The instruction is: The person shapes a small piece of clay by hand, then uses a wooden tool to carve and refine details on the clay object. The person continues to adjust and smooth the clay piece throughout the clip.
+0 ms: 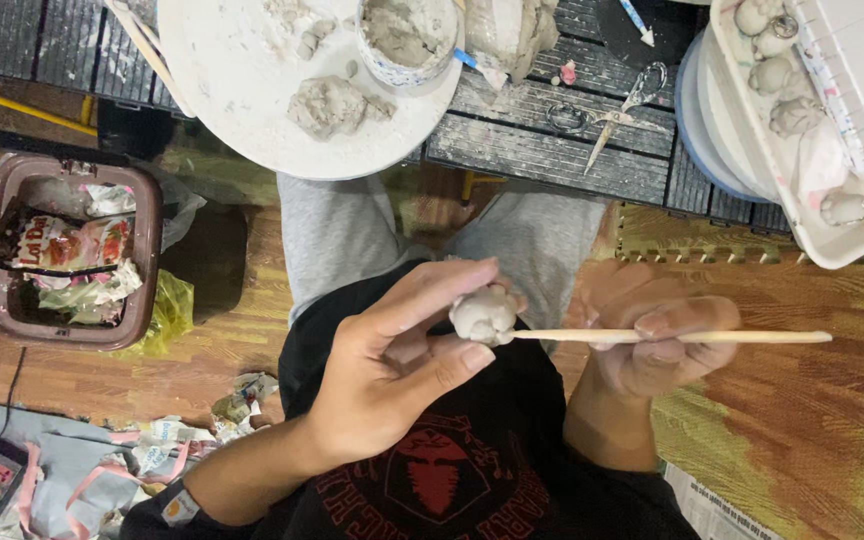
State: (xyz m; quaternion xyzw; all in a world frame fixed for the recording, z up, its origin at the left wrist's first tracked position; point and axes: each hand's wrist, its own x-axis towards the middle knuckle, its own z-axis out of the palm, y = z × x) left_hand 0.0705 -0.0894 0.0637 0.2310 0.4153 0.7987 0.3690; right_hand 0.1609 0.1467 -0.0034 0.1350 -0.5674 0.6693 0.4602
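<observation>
Below a cluttered dark table (542, 150), left hand (392, 365) pinches a clay lump (483, 314) (whitish), right hand (652, 340) grips a wooden stick (712, 337)

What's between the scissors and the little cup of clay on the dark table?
In the head view, a lumpy pale mass of clay and a small pink bit lie between the metal scissors and the small round clay-filled cup on the dark slatted table.

There are two hands: the left hand (382, 375) and the right hand (652, 340). There is one small white clay lump (482, 315), one long thin wooden stick (682, 337), one pair of metal scissors (624, 108), one round white board (252, 70) and one brown plastic bin (147, 250).
</observation>
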